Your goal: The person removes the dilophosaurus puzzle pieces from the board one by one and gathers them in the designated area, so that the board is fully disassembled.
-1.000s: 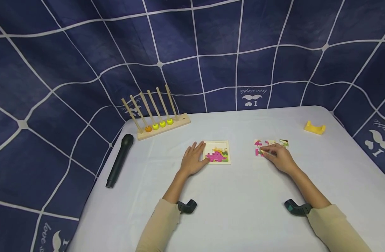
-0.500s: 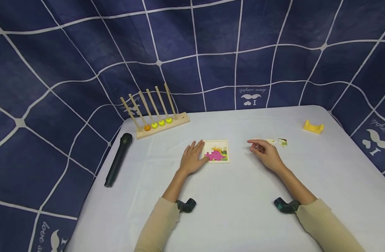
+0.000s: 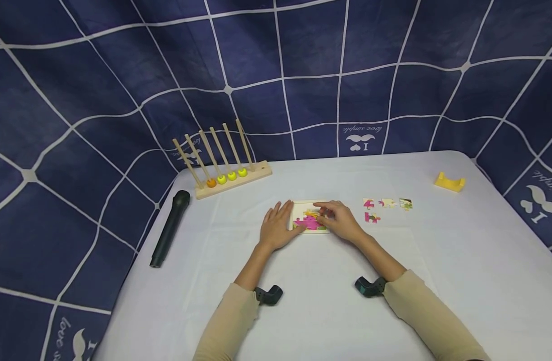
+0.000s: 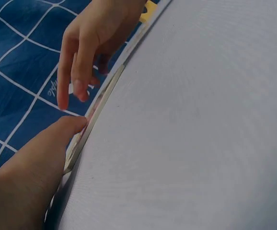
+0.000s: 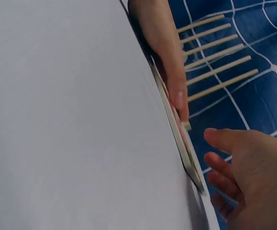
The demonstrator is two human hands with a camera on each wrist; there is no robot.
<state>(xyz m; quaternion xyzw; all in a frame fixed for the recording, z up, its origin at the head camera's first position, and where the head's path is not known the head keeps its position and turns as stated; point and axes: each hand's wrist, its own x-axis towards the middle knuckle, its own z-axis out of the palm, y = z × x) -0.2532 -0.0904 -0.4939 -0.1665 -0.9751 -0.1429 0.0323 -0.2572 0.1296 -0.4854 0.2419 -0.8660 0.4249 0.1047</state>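
A dinosaur puzzle in a pale wooden frame (image 3: 310, 231) lies on the table, partly filled with pink, yellow and green pieces. My left hand (image 3: 276, 228) rests along its left side with fingers spread, the thumb over the lower part of the puzzle. Over the right side of the frame is my right hand (image 3: 341, 220), fingers loosely bent. In the right wrist view the right hand (image 5: 253, 167) shows a gap between thumb and fingers, with no piece visible there. To the right lie several loose puzzle pieces, including a pink-and-green one (image 3: 372, 217).
A wooden peg stand (image 3: 235, 185) with upright rods and a few beads stands at the back left. Near the left table edge lies a dark microphone-shaped object (image 3: 169, 230). A yellow cradle-shaped block (image 3: 449, 182) sits at the back right. A blue gridded cloth (image 3: 312, 85) hangs behind.
My right hand has moved left from the loose pieces to the puzzle frame, uncovering those pieces. The left hand stays at the frame, its thumb slightly further right.
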